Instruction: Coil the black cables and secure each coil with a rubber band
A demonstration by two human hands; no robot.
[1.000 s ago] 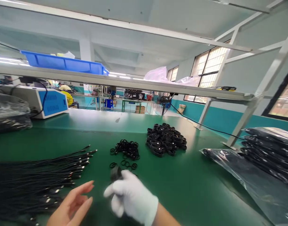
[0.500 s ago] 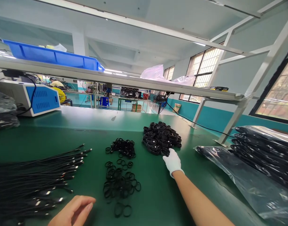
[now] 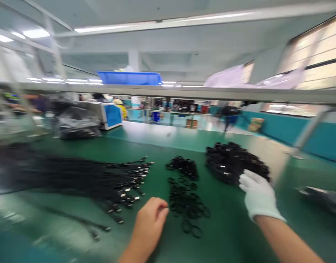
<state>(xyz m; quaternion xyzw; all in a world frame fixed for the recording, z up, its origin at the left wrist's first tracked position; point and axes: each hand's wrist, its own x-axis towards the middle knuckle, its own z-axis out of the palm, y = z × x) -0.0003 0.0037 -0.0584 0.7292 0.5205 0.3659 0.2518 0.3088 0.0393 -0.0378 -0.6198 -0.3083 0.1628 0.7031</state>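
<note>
My left hand (image 3: 153, 219) is bare and hovers low over the green table, thumb and forefinger curled together with nothing visible in them. It is between a bundle of black cables (image 3: 102, 179) with metal plug ends and loose black rings (image 3: 188, 201) that look like rubber bands. Farther back lies a denser clump of such rings (image 3: 184, 167). My right hand (image 3: 257, 193) wears a white glove. Its fingers are stretched out at the near edge of a heap of coiled black cables (image 3: 230, 160), apparently holding nothing; blur hides whether they touch it.
A blue-and-white machine (image 3: 113, 115) and a plastic-wrapped black bundle (image 3: 78, 124) stand back left. An overhead shelf (image 3: 178, 91) bears a blue bin (image 3: 131, 77). Clear plastic packaging (image 3: 324, 197) lies at the right. Two separate cable ends (image 3: 98, 230) lie front left.
My view has swung left, so the things on the table appear farther right. My right hand has drawn back slightly from the coils; the fingers of my left hand have curled closer together.
</note>
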